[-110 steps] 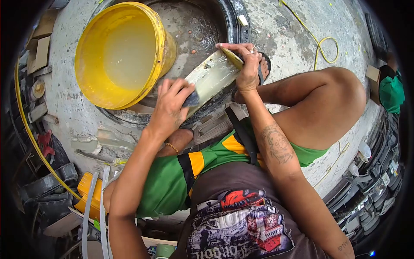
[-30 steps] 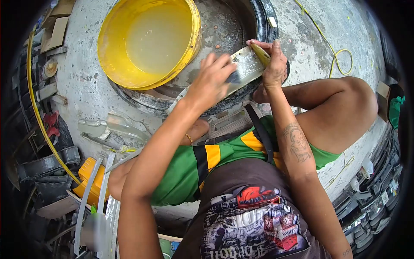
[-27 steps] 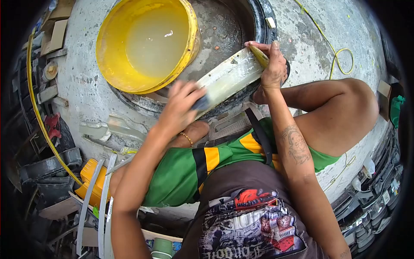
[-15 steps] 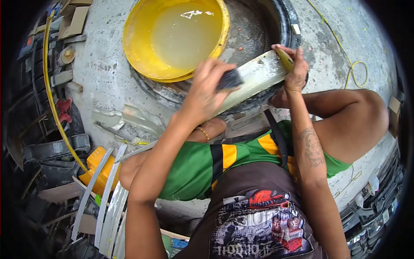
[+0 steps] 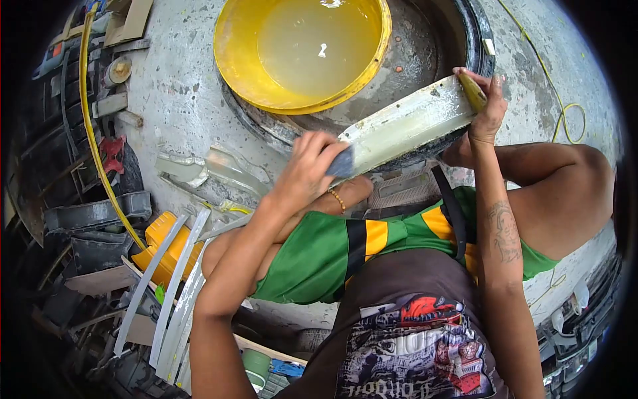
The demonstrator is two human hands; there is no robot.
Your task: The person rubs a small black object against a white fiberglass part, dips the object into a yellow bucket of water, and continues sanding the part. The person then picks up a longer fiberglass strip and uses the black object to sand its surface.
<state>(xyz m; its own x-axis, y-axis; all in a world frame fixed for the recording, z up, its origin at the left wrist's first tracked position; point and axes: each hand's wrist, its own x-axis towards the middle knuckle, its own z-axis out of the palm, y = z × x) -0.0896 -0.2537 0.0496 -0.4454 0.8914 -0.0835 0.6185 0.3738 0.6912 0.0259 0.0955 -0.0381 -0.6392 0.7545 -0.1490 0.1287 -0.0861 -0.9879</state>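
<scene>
A long pale grey-green panel slants over the rim of a black tyre-like basin, its surface wet and shiny. My left hand presses a dark grey piece of sandpaper against the panel's lower left end, fingers closed around it. At the upper right end, my right hand grips the panel, with the thumb and fingers around its edge. An olive-yellow curved part shows at that end, beside my fingers.
A yellow tub of cloudy water stands in the basin. More pale trim pieces lie on the concrete floor. Dark car parts crowd the left side, near a long yellow strip. A thin yellow hose runs at the right.
My left hand has slid the sandpaper down and left along the panel to its lower end. My right hand keeps its hold. The whole view has shifted slightly.
</scene>
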